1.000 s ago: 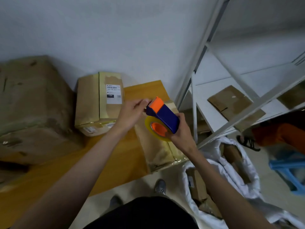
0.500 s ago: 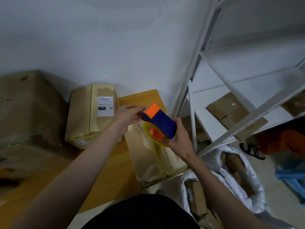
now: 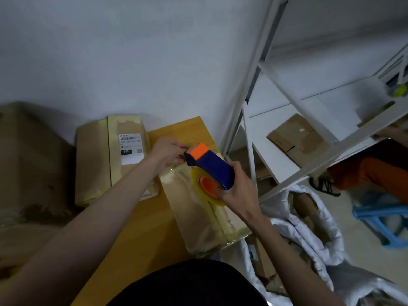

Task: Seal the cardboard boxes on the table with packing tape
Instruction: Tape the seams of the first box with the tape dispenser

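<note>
Our right hand (image 3: 237, 191) gripped the blue-and-orange plastic tape dispenser (image 3: 209, 165) above the glossy taped cardboard box (image 3: 198, 217), left hand (image 3: 169, 151) pinched at its orange nose, what it pinched we could not tell.

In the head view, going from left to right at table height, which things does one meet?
Big brown box → labelled box → left hand → tape dispenser → white shelf frame → flattened cardboard → blue stool.
</note>
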Demonstrator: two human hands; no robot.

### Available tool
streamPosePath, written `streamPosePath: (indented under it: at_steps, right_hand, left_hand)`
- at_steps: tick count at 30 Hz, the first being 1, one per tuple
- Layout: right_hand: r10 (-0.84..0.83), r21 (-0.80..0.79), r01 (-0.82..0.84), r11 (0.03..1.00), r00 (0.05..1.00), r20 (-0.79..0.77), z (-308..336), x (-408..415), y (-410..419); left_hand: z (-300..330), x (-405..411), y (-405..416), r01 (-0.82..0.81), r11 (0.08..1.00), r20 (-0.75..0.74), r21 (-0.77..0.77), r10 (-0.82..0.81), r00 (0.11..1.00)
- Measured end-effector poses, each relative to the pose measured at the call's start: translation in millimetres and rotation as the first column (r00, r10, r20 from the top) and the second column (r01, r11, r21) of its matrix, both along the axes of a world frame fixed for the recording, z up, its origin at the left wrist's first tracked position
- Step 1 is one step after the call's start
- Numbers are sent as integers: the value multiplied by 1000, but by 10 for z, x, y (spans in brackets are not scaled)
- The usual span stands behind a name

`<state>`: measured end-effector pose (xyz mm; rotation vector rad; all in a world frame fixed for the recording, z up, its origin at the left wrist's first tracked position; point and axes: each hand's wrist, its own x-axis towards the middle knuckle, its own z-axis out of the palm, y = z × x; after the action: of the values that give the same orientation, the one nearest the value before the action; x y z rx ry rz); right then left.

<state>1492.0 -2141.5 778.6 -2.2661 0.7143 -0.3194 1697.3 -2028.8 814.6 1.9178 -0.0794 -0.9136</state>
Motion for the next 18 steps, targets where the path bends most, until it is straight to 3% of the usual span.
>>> streamPosePath:
  at_steps: [9,18]
  right_hand:
    - [-63,-84,57,995,996,-69,-8,36,107]
    - [-78,112,72,991,996,43,-130,41,181]
  left_hand:
    - [-261,174,-89,108,991,256,74,-124,959]
    - [-628,403,-214,160,987,188,30,-162,969]
